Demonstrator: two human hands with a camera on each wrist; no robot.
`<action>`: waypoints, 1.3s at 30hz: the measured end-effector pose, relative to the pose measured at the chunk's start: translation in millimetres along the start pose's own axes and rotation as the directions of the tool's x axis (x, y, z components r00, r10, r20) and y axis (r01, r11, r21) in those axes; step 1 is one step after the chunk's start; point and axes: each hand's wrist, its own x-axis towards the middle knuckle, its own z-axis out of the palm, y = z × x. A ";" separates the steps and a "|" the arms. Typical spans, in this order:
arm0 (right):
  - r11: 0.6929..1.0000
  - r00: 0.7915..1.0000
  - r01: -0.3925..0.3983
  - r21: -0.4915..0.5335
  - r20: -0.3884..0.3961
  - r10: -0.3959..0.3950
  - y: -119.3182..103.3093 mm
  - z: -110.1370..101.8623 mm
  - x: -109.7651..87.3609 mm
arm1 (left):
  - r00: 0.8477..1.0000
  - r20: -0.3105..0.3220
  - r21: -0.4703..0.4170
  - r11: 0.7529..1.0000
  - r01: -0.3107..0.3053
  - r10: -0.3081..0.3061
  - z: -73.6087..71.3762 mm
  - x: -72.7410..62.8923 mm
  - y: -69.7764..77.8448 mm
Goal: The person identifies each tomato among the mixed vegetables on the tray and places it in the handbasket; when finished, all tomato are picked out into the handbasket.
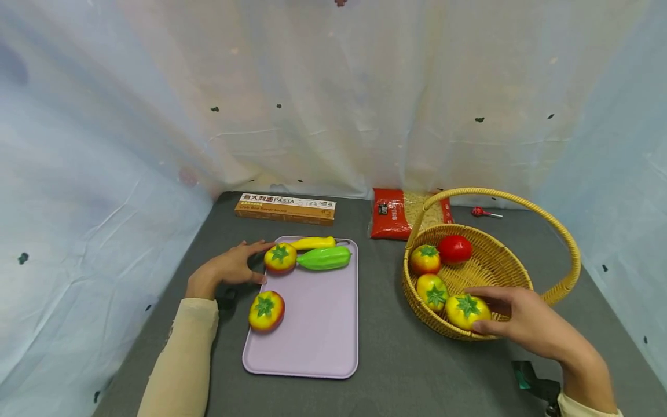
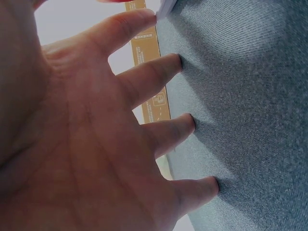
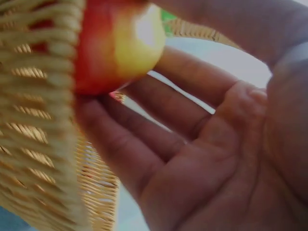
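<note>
The glossy yellow fruit with a green leaf crown (image 1: pixel 467 313) sits at the near side of the round, woven, tan basket (image 1: pixel 495 263), pinched in the right grip (image 1: pixel 531 321), thumb on the near side and fingers curled around the far side. Treat it as light, stiff and slippery: the smooth, shiny skin suggests moulded plastic, which should neither dent nor bruise but may roll under uneven pressure. Take hold at the widest girth, thumb opposed to fingers, and keep clear of the leaf crown — the crown likely gives a poorer seat. The left grip (image 1: pixel 229 269) is spread at the left edge of the flat lilac tray (image 1: pixel 312 324), its fingertips on the dark grey desk (image 1: pixel 391 370) and the tray rim, beside the red-and-yellow fruit with a green leaf crown (image 1: pixel 280 258); contact with that fruit cannot be confirmed. Visibility limits: in the head view the held fruit hides part of the fingers behind it; in the right wrist view the fruit is blurred and cut off by the upper edge, and the basket wall covers its left part. Its full underside is not shown — whether the basket bears its weight cannot be told. The left wrist view crops the thumb.
</note>
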 end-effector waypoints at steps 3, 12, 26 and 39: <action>0.999 1.000 0.020 0.033 -0.011 -0.019 -0.3 4.7 4.3 | 1.000 0.000 0.001 1.000 0.001 -0.001 0.2 0.0 -0.3; 0.996 1.000 0.015 0.086 -0.015 -0.013 1.8 9.1 6.0 | 1.000 0.003 -0.004 1.000 0.016 -0.016 0.3 0.5 1.1; 0.989 0.985 0.071 0.130 -0.167 -0.048 -14.3 3.0 5.9 | 1.000 0.000 -0.001 1.000 0.016 -0.016 1.4 1.4 -0.3; 0.847 0.930 0.364 0.388 -0.204 -0.306 -58.7 31.6 51.3 | 1.000 0.001 -0.001 1.000 0.018 -0.018 0.9 0.6 0.7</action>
